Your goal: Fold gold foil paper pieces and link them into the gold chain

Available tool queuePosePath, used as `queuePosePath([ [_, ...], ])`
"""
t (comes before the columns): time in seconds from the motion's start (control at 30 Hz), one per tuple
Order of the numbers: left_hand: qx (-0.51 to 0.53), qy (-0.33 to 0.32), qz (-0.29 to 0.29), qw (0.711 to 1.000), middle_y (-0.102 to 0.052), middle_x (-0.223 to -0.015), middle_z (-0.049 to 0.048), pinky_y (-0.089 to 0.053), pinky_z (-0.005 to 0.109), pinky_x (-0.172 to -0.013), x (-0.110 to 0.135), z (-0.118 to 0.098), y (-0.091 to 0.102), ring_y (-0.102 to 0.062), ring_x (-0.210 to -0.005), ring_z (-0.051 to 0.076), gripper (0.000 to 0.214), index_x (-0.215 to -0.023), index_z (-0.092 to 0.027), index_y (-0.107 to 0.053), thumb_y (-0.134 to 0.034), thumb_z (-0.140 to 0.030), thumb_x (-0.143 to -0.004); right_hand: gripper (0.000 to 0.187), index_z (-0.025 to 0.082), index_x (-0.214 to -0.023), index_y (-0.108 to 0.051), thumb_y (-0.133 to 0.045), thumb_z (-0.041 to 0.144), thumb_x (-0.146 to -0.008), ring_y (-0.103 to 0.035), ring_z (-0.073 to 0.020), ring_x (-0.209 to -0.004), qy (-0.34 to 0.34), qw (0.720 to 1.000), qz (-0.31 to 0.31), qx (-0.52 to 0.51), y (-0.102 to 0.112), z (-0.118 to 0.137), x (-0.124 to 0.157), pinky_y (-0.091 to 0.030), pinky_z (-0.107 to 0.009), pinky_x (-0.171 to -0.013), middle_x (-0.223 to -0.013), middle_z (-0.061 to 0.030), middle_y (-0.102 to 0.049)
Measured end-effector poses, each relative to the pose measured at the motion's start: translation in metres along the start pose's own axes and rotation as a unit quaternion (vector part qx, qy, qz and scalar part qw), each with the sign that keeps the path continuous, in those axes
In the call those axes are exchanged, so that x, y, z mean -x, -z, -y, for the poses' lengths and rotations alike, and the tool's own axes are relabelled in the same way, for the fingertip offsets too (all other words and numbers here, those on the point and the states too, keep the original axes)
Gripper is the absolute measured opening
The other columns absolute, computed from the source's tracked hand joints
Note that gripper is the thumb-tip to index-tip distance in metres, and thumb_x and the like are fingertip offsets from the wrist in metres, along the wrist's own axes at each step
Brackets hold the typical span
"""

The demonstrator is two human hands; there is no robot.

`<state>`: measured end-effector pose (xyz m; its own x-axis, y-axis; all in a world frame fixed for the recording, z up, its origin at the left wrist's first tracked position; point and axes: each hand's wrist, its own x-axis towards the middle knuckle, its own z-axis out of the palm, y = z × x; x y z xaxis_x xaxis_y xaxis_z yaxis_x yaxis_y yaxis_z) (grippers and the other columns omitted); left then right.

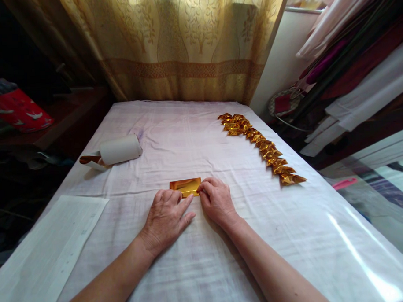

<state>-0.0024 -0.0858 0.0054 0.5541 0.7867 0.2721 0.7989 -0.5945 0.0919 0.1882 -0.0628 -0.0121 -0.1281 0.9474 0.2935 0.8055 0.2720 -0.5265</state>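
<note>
A small rectangle of gold foil paper (186, 186) lies flat on the white bedsheet in front of me. My left hand (167, 214) presses on its near left edge, with curled fingers and the thumb apart below. At the near right corner, the bent fingers and thumb of my right hand (218, 201) close on the paper. Both hands hide parts of the near edge. To the right, a slanting row of folded gold foil pieces (271, 155) runs from the far side toward me.
A white-backed roll (120, 149), its loose end showing gold, rests at the left. Nearer lies a pale sheet (49, 249). A red container (20, 109) stands on a dark side table. Patterned curtains (184, 37) hang behind the bed; clothes (361, 88) hang at the right.
</note>
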Motion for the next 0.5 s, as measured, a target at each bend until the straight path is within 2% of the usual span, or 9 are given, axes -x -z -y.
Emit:
queuePosePath([
  [0.23, -0.017, 0.01, 0.006, 1.0, -0.064, -0.106, 0.0085, -0.036, 0.045, -0.092, 0.005, 0.007, 0.004, -0.052, -0.101, 0.027, 0.035, -0.124, -0.028, -0.067, -0.059, -0.042, -0.092, 0.016, 0.023, -0.085, -0.067, -0.057, 0.012, -0.086, -0.06, -0.0192, -0.096, 0.001, 1.0, 0.002, 0.005, 0.002, 0.0, 0.0, -0.038, -0.033, -0.082, -0.098, -0.0028, -0.068],
  [0.5, 0.004, 0.023, -0.014, 1.0, -0.064, -0.104, 0.007, -0.035, 0.046, -0.093, 0.017, 0.023, 0.008, -0.054, -0.101, 0.027, 0.033, -0.122, -0.031, -0.068, -0.057, -0.039, -0.092, 0.016, 0.024, -0.086, -0.068, -0.057, 0.012, -0.086, -0.061, -0.0196, -0.097, 0.002, 1.0, 0.007, 0.002, 0.001, -0.001, 0.0, -0.037, -0.033, -0.082, -0.099, -0.0029, -0.068],
])
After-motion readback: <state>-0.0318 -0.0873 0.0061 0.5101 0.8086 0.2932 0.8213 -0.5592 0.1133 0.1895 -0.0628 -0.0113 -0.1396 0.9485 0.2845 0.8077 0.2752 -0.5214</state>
